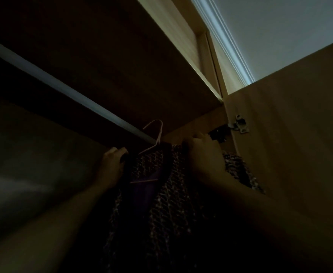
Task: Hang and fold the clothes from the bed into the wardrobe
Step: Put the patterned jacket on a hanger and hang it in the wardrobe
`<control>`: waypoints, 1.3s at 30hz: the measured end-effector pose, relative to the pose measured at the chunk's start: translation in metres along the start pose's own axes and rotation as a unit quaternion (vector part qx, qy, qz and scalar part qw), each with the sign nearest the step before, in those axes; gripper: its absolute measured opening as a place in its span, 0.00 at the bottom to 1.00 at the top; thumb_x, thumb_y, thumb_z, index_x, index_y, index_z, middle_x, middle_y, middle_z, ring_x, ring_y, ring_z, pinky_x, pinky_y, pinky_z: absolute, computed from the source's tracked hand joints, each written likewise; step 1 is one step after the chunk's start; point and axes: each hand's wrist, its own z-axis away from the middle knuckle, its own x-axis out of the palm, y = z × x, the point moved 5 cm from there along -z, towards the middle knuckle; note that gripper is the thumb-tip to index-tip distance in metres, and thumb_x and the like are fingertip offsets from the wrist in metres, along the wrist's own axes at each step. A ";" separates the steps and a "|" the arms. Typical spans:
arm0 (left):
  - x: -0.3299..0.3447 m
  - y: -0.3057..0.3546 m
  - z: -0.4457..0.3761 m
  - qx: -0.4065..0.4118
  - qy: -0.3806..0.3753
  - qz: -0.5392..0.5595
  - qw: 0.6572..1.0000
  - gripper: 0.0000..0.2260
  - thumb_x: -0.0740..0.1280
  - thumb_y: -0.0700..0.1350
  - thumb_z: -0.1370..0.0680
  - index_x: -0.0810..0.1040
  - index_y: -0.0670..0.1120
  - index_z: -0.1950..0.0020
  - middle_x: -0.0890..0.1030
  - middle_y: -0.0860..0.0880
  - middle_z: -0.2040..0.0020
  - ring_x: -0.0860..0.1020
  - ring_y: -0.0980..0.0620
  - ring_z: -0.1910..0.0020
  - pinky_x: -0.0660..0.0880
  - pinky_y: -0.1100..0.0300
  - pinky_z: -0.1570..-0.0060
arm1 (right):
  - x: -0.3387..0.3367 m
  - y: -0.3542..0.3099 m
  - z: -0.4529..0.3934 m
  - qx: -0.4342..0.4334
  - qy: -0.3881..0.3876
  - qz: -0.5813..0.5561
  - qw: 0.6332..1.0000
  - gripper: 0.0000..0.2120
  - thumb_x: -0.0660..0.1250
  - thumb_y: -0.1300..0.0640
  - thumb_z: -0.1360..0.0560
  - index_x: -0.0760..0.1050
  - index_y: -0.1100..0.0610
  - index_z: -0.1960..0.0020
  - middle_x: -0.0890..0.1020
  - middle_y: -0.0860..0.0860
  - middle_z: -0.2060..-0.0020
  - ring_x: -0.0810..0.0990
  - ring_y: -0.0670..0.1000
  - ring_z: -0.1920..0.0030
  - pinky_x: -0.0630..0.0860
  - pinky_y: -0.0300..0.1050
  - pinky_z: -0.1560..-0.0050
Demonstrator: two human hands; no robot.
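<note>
I look up into a dark wardrobe. A dark knitted cardigan (173, 194) with a purple lining hangs on a thin pink hanger (155, 134). The hanger's hook sits level with the right end of the pale clothes rail (63, 85); whether it rests on the rail I cannot tell. My left hand (112, 162) grips the garment's left shoulder. My right hand (205, 152) is closed on its right shoulder, close to the wardrobe's side wall.
The wardrobe's top panel (102, 46) runs above the rail. An open door (289, 144) with a metal hinge (239, 124) stands at the right. A pale garment (24, 184) hangs dimly at the left. Ceiling and cornice (230, 46) show above.
</note>
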 end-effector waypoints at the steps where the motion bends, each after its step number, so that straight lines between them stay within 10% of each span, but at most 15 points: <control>1: 0.008 -0.003 0.005 -0.010 -0.006 0.017 1.000 0.12 0.64 0.30 0.25 0.80 0.40 0.46 0.78 0.39 0.50 0.78 0.40 0.51 0.70 0.57 0.54 | 0.003 -0.002 0.002 0.000 -0.006 0.013 1.000 0.05 0.63 0.62 0.25 0.77 0.57 0.56 0.77 0.56 0.54 0.76 0.59 0.53 0.61 0.48 0.59; 8: 0.035 -0.013 0.081 -0.064 -0.057 0.051 0.995 0.17 0.59 0.32 0.19 0.70 0.33 0.31 0.71 0.32 0.31 0.69 0.35 0.32 0.62 0.50 0.33 | 0.032 -0.021 0.066 -0.025 -0.064 0.013 0.998 0.02 0.66 0.59 0.27 0.76 0.57 0.58 0.77 0.56 0.56 0.77 0.59 0.58 0.62 0.46 0.62; 12: 0.026 -0.021 0.092 -0.020 -0.009 0.081 0.996 0.15 0.61 0.34 0.22 0.76 0.39 0.36 0.75 0.38 0.38 0.75 0.44 0.42 0.67 0.60 0.44 | 0.013 -0.021 0.073 -0.028 0.013 0.032 0.999 0.18 0.73 0.62 0.36 0.63 0.50 0.67 0.73 0.54 0.67 0.73 0.58 0.67 0.58 0.45 0.65; 23: -0.002 -0.036 -0.010 0.023 0.026 0.044 0.998 0.09 0.61 0.35 0.21 0.76 0.44 0.44 0.72 0.45 0.48 0.73 0.47 0.53 0.69 0.58 0.57 | 0.027 -0.011 -0.006 0.011 0.012 0.073 0.997 0.05 0.64 0.59 0.25 0.74 0.57 0.60 0.77 0.55 0.57 0.76 0.57 0.58 0.61 0.44 0.65; 31: 0.042 -0.082 0.028 -0.051 -0.014 0.077 0.996 0.18 0.60 0.37 0.20 0.75 0.42 0.31 0.73 0.37 0.32 0.72 0.36 0.33 0.65 0.49 0.31 | 0.069 -0.033 0.021 0.001 -0.047 0.048 0.998 0.04 0.66 0.60 0.27 0.74 0.60 0.60 0.75 0.56 0.58 0.76 0.58 0.59 0.50 0.42 0.71; 35: 0.043 -0.065 0.045 -0.038 0.015 0.062 0.997 0.18 0.58 0.37 0.19 0.73 0.39 0.30 0.72 0.34 0.33 0.70 0.32 0.35 0.65 0.43 0.32 | 0.075 -0.037 0.042 -0.059 -0.097 0.111 0.987 0.18 0.62 0.51 0.24 0.73 0.55 0.36 0.73 0.59 0.41 0.72 0.62 0.41 0.68 0.52 0.47; 39: 0.089 -0.081 0.090 -0.061 -0.031 0.005 0.998 0.26 0.54 0.57 0.20 0.69 0.45 0.26 0.69 0.36 0.28 0.67 0.31 0.31 0.63 0.39 0.31 | 0.091 -0.047 0.102 -0.133 -0.172 0.202 0.955 0.33 0.46 0.35 0.24 0.61 0.47 0.23 0.60 0.59 0.24 0.57 0.66 0.24 0.45 0.75 0.31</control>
